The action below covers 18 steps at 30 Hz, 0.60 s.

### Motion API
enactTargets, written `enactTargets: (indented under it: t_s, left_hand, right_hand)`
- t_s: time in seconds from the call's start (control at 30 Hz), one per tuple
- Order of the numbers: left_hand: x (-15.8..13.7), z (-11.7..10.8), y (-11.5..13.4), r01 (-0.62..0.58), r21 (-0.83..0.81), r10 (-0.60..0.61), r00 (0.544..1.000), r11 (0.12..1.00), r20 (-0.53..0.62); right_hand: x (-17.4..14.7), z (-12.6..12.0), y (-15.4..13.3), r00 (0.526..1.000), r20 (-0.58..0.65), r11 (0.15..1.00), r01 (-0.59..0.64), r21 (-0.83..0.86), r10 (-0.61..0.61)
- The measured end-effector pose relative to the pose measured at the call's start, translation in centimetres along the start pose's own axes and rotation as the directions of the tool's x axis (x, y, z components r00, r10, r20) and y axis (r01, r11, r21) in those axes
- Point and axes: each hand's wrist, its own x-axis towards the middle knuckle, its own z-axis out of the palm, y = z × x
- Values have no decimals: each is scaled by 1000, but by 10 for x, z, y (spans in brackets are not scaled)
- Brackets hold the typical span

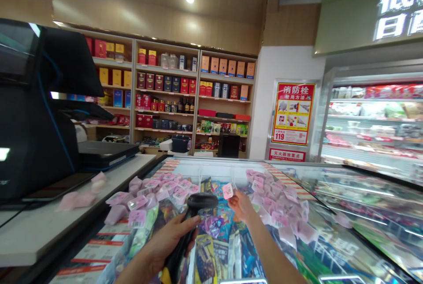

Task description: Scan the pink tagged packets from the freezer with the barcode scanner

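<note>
My left hand [170, 240] is wrapped round the grip of a black handheld barcode scanner [202, 201], its head pointing away from me. Just right of it, my right hand [240, 204] pinches a small pink cup with a barcode label [228, 190] between thumb and fingers. Both hands are above the glass top of a chest freezer [231, 167]. Pink labelled cups [158, 191] lie heaped on the left of the glass, and another heap of pink cups [277, 200] spreads on the right. Bright ice-cream packets [211, 253] show through the glass below.
At left, a black checkout terminal [36, 121] stands on a pale counter [36, 235], with a few pink cups [81, 198] near its edge. Shelves of boxed goods [165, 83] line the back wall. A red sign [293, 112] and a lit chiller [373, 125] are at right.
</note>
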Motion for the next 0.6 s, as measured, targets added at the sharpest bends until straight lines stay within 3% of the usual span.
enactTargets:
  t_s: [0.37,0.53,0.6]
  left_hand:
    - [-2,0,8,-46,-10,47,994,999,103]
    - [-2,-12,9,-24,-1,24,998,1000,63]
    - [-5,-21,11,-46,10,45,999,999,11]
  right_hand:
    - [-1,9,9,1000,-24,997,-10,-81,8]
    - [3,9,14,999,-40,995,3,-102,-7]
    - [6,10,18,996,-45,969,66,-236,-79]
